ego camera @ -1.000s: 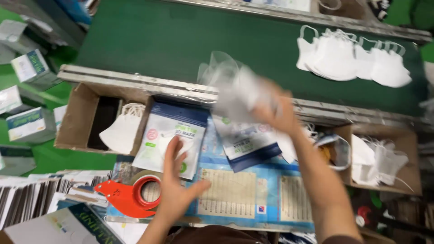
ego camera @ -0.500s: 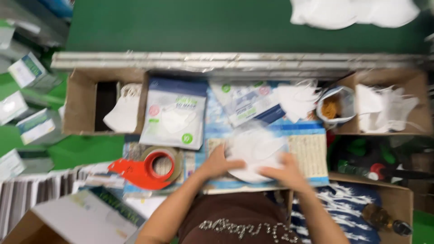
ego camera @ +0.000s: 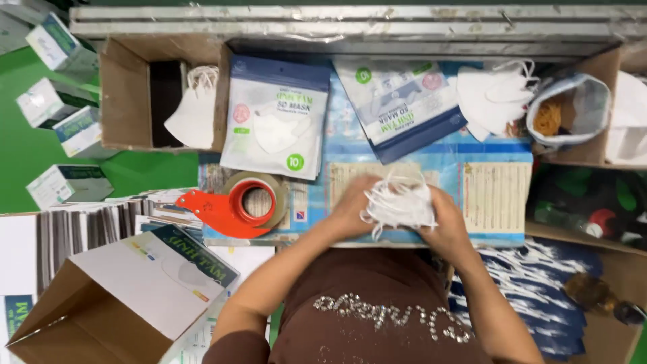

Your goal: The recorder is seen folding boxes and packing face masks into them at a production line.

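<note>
A small stack of white face masks (ego camera: 399, 204) with loose ear loops rests on the blue printed work surface (ego camera: 495, 162) just in front of me. My left hand (ego camera: 351, 207) presses against the stack's left side and my right hand (ego camera: 447, 222) grips its right side, so both hands squeeze it together. Behind the stack lie two flat mask pouches, one white and blue on the left (ego camera: 276, 126) and one tilted on the right (ego camera: 402, 106). Loose white masks (ego camera: 492, 98) lie further right.
A red tape dispenser (ego camera: 232, 207) sits left of my hands. An open cardboard box (ego camera: 131, 94) holds masks at the back left, small green-white cartons (ego camera: 67, 184) lie on the green surface, a folded carton (ego camera: 121, 290) is at the near left, and a bag with rubber bands (ego camera: 566, 111) is at the right.
My view tilted down from the conveyor with masks. My right hand came down from holding a clear bag up high; both hands have closed in on the mask stack on the work surface.
</note>
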